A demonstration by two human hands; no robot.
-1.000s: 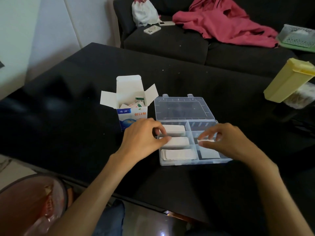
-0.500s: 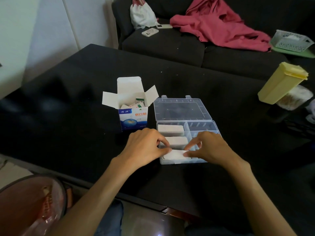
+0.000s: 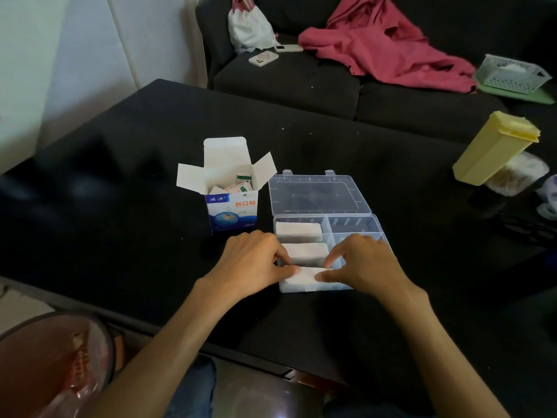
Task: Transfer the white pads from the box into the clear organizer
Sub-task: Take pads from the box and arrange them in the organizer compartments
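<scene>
The clear organizer (image 3: 353, 227) lies open on the black table, its lid (image 3: 319, 194) folded back. Its three left compartments hold stacks of white pads: far (image 3: 298, 231), middle (image 3: 305, 251) and near (image 3: 303, 276). My left hand (image 3: 253, 263) pinches the left end of the near stack, thumb on top. From the other side my right hand (image 3: 366, 265) pinches its right end with thumb and index finger. The open white-and-blue box (image 3: 232, 208) stands left of the organizer with wrapped pads inside.
A yellow container (image 3: 494, 152) leans on a clear jar (image 3: 518, 176) at the table's right. Behind the table is a dark sofa with a pink garment (image 3: 388, 46), a white bag (image 3: 248, 25), a phone (image 3: 263, 59) and a basket (image 3: 512, 74). A bin (image 3: 54, 366) sits at lower left.
My right hand left the right-hand compartment and came over to the near left stack. My left hand shifted from the middle stack down to the same near stack.
</scene>
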